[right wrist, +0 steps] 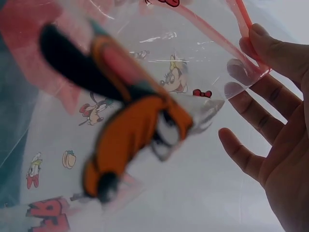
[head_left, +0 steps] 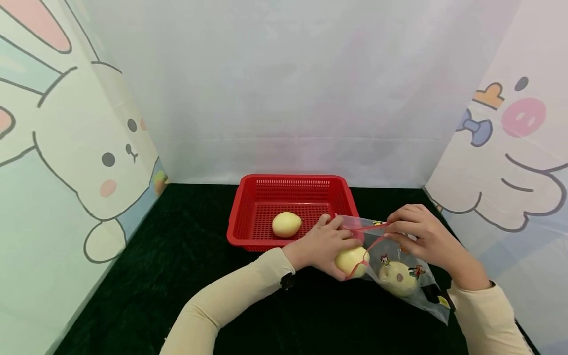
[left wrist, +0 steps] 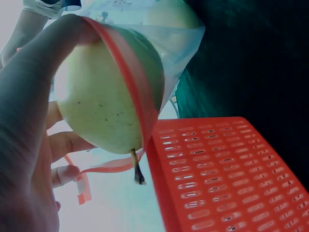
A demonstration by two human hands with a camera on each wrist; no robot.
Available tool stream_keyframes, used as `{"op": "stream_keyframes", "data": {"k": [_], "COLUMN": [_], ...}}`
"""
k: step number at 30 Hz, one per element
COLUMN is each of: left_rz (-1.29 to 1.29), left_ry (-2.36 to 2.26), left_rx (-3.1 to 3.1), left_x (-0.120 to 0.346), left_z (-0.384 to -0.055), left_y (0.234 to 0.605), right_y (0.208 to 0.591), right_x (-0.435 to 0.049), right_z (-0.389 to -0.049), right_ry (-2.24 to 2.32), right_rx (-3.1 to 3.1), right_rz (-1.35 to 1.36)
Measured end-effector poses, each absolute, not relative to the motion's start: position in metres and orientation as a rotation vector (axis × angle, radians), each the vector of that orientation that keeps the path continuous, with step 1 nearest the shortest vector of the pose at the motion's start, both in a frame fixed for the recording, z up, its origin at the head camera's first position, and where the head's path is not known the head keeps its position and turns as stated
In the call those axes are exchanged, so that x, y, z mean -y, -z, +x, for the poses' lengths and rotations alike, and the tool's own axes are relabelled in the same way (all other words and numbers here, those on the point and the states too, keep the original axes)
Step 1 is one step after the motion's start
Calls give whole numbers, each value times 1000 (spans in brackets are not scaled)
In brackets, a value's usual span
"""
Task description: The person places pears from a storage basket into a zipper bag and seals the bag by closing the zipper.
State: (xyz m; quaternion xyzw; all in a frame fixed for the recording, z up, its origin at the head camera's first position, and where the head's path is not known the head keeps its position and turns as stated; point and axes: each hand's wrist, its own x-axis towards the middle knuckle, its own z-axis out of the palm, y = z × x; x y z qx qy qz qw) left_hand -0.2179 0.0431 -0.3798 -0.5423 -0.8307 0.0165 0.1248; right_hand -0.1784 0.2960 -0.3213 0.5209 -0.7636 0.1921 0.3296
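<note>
My left hand (head_left: 321, 246) grips a pale yellow pear (head_left: 350, 261) beside the basket's near right corner. Seen from the left wrist, the pear (left wrist: 104, 101) has a dark stem, and the bag's red-edged mouth crosses over it, so part of it sits inside. That clear plastic bag (head_left: 437, 308), printed with cartoon figures, holds another pear (head_left: 397, 278). At the far side of the opening, my right hand (head_left: 419, 234) pinches the red edge between thumb and fingers. In the right wrist view, the bag (right wrist: 145, 63) spreads out from the thumb and fingers (right wrist: 260, 43).
A red perforated plastic basket (head_left: 235, 224) stands at the back middle of the dark green cloth (head_left: 177, 276), with one pear (head_left: 286, 224) inside. White curtain-like walls (head_left: 293, 98) enclose the back and sides, printed with cartoon animals.
</note>
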Motion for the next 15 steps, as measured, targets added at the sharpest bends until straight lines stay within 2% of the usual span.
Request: {"op": "stream_keyframes", "data": {"k": [15], "left_rz": [-1439], "left_ry": [-86], "left_rx": [2314], "left_x": [-49], "left_z": [-215], "left_y": [386], "right_y": [319], "right_x": [-298], "right_z": [-178], "right_ry": [-565], "right_rx": [1924], "right_rz": [1371]}}
